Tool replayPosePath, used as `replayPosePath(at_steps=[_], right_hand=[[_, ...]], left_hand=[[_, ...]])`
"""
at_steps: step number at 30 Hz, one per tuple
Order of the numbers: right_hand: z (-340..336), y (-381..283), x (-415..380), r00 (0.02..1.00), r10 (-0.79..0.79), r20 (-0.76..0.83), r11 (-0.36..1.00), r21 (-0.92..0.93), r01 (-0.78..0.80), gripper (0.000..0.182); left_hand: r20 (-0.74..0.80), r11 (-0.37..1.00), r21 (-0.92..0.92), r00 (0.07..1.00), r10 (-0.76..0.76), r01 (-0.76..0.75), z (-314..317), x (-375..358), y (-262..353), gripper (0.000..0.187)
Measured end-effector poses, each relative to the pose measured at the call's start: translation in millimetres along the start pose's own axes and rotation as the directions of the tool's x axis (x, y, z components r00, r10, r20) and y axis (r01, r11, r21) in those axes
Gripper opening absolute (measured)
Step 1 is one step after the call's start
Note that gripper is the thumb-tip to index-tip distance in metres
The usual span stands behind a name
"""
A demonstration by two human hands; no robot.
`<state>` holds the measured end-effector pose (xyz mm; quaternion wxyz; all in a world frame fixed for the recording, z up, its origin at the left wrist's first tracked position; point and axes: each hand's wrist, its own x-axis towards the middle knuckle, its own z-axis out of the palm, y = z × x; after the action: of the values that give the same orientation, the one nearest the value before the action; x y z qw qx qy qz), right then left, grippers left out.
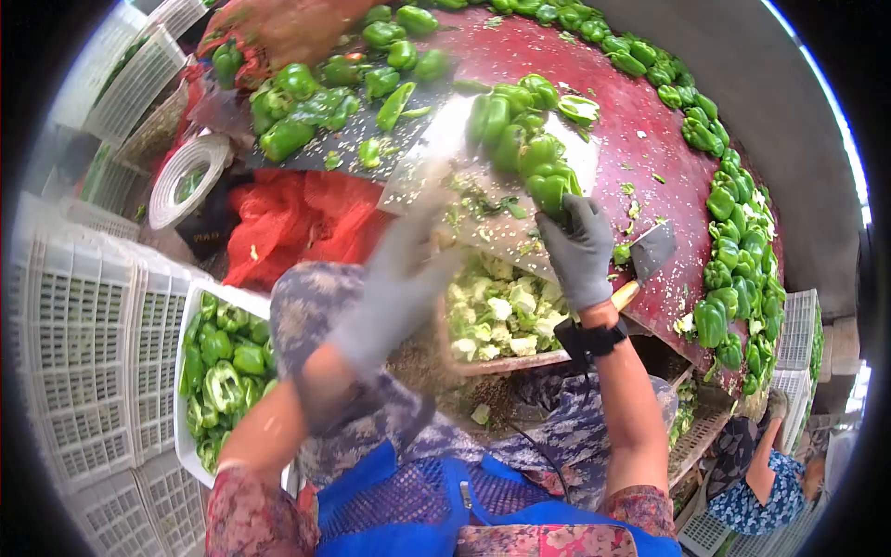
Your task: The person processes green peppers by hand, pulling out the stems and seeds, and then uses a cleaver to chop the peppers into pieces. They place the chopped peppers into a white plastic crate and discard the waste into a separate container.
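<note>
My right hand (580,251), in a grey glove, has its fingers closed on a green bell pepper (553,186) at the near end of a pile of peppers (506,121). My left hand (399,278), also gloved, is blurred by motion above my lap. Its thumb and fingers look apart, with nothing visible between them. Beside my right wrist lies a knife with a broad grey blade (654,251) and a pale handle (626,295). Below the metal sheet (422,172), a crate (506,365) holds pale green pepper cores (506,316).
A white tub (184,408) of peppers stands at my left, beside stacked white crates (79,325). Red netting (302,223) and a tape roll (176,181) lie near the left table edge. Peppers line the red table's (640,139) far rim (724,223). Another person (761,487) is at lower right.
</note>
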<state>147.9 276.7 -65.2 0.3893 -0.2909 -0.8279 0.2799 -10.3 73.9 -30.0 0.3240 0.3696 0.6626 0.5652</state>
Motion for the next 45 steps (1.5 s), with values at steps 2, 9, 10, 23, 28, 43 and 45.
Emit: replayPosePath(at_steps=[2, 9, 10, 23, 28, 43, 45], right_hand=[[5, -36, -11, 0.997, 0.058, 0.053, 0.961, 0.268, -0.07, 0.027], [-29, -94, -18, 0.887, -0.166, 0.432, 0.986, 0.061, 0.155, 0.045], [-27, -89, -21, 0.874, -0.228, 0.429, 0.972, 0.047, 0.231, 0.05], [18, -72, -42, 0.698, -0.018, 0.715, 0.999, 0.041, -0.016, 0.047], [26, -57, -53, 0.499, 0.078, 0.863, 0.876, 0.18, -0.447, 0.041], [31, -55, -84, 0.896, 0.441, -0.053, 0.779, 0.518, -0.353, 0.025], [9, -39, -74, 0.727, 0.682, 0.075, 0.572, 0.565, -0.595, 0.031]], left_hand=[[0.035, 0.996, -0.076, 0.998, -0.051, 0.053, 37, 21, -9, 0.072], [0.243, 0.616, -0.764, 0.97, 0.002, 0.19, 41, 19, -23, 0.054], [0.279, 0.576, -0.783, 0.96, -0.013, 0.236, 38, 14, -22, 0.053], [0.309, 0.543, -0.769, 0.94, -0.148, 0.338, 39, -10, -69, 0.041], [0.369, 0.593, -0.643, 0.874, -0.315, 0.485, 32, -7, -63, 0.036], [0.162, 0.368, -0.884, 0.928, -0.337, 0.288, 43, 1, -48, 0.035], [0.146, 0.311, -0.916, 0.933, -0.329, 0.253, 39, -9, -25, 0.036]])
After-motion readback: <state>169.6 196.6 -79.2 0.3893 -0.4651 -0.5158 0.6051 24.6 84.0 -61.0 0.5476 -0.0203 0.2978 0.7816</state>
